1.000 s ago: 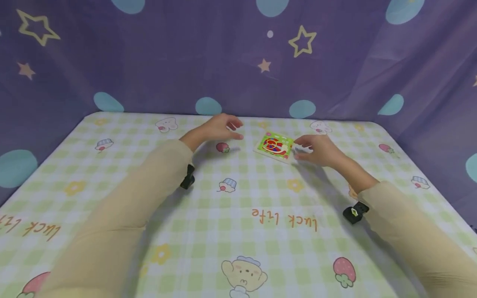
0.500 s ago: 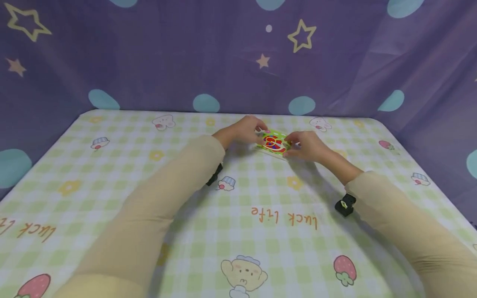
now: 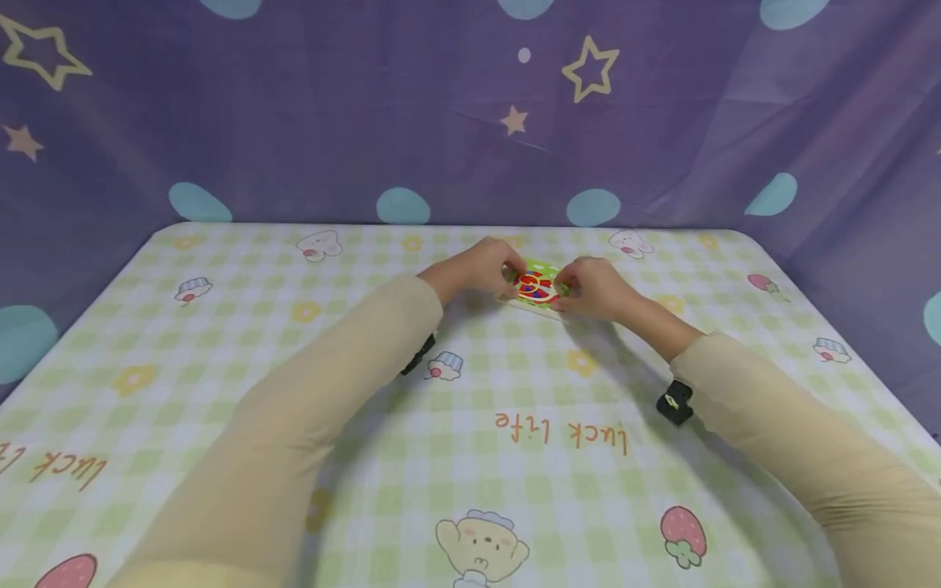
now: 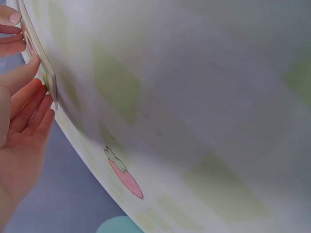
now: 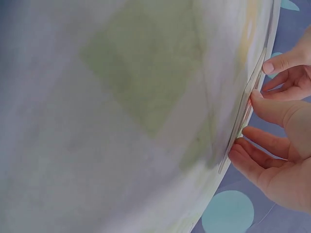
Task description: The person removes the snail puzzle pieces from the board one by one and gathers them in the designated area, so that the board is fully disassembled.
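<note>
A small square snail puzzle board (image 3: 535,287), green with a red and blue shell, lies near the far side of the table. At its left side my left hand (image 3: 485,265) grips the edge, thumb toward the near corner and fingers toward the far one. My right hand (image 3: 594,287) holds the opposite side in the same way. From the left wrist, the board's pale edge (image 4: 48,77) shows beside the thumb and bent fingers (image 4: 36,109). In the right wrist view, the right thumb (image 5: 269,108) and fingertips meet the thin board (image 5: 236,125). Both hands partly cover the picture.
The table wears a green and white checked cloth (image 3: 470,392) printed with strawberries, cupcakes and lettering. Behind its far edge hangs a purple curtain (image 3: 331,114) with stars and blue spots. A black wrist strap (image 3: 675,403) sits at the right cuff.
The left hand has come rightward to the board's left side, and the right hand has moved slightly left onto it. Both hands have closed in on the board, which has shifted slightly left.
</note>
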A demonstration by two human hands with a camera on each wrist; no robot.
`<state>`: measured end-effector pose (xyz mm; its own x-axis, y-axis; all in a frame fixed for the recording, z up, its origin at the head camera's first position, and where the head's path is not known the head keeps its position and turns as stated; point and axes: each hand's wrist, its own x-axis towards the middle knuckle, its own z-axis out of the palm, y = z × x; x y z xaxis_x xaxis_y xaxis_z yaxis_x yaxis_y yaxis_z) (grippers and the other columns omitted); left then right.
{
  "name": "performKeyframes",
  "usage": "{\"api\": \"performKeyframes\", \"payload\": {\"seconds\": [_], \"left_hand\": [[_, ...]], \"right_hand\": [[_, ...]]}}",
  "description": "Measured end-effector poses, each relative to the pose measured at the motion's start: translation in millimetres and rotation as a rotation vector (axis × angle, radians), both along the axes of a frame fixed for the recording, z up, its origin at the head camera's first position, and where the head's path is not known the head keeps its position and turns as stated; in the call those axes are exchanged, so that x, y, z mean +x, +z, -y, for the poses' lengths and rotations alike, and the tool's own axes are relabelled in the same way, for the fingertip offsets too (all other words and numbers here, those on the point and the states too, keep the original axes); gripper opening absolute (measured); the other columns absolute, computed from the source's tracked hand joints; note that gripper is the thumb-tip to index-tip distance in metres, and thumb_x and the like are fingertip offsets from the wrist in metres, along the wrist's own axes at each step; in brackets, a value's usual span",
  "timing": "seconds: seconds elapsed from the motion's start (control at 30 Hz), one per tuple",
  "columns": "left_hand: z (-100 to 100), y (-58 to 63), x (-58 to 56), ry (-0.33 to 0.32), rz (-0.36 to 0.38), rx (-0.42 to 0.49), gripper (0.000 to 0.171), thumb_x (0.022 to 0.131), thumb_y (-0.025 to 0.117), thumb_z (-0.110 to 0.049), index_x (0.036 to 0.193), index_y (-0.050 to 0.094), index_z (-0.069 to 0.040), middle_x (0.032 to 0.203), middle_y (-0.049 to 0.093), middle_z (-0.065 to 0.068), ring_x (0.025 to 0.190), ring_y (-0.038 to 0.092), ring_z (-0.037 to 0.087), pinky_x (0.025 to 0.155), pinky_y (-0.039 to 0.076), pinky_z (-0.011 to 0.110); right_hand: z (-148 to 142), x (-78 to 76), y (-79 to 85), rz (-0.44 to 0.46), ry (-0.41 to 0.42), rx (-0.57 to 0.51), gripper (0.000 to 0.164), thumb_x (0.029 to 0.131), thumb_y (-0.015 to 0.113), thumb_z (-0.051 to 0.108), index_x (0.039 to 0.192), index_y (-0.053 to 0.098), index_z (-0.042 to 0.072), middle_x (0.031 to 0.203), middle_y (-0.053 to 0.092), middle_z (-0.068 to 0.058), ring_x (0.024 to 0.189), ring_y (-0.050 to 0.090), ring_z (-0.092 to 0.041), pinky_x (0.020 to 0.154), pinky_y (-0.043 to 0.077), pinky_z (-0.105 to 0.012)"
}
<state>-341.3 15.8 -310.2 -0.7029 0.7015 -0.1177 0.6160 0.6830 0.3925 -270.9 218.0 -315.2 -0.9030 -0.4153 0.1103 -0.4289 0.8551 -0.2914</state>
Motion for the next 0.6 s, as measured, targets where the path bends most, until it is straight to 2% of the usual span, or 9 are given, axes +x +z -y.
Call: {"api": "performKeyframes", "payload": {"seconds": [0.17,0.37,0.6], "left_hand": [[9.7,2.1,6.1,-0.022,-0.016,-0.009,0.036,0.083,0.073,-0.02,0.117,0.069,-0.008,0.134,0.061,0.008,0.129,0.053,0.024,0.112,0.037,0.033],[24.5,2.4,15.9,-0.067,-0.02,0.006,0.034,0.083,0.074,-0.019,0.116,0.069,-0.009,0.13,0.064,0.009,0.124,0.057,0.023,0.111,0.039,0.035],[43.6,0.3,28.0,-0.069,-0.041,0.024,0.036,0.083,0.075,-0.022,0.116,0.069,-0.009,0.125,0.067,0.009,0.116,0.061,0.022,0.105,0.044,0.035]], "right_hand": [[4.8,0.8,-1.2,-0.035,0.063,-0.004,0.03,0.077,0.078,0.014,0.098,0.071,-0.006,0.092,0.07,-0.021,0.084,0.063,-0.03,0.08,0.051,-0.042],[8.8,4.5,-2.0,-0.034,0.143,0.036,0.029,0.076,0.078,0.013,0.098,0.07,-0.005,0.092,0.066,-0.019,0.081,0.059,-0.028,0.078,0.05,-0.041],[16.9,9.7,0.4,-0.045,0.225,0.01,0.029,0.074,0.079,0.009,0.097,0.07,-0.006,0.09,0.066,-0.018,0.078,0.06,-0.027,0.075,0.052,-0.04]]}}
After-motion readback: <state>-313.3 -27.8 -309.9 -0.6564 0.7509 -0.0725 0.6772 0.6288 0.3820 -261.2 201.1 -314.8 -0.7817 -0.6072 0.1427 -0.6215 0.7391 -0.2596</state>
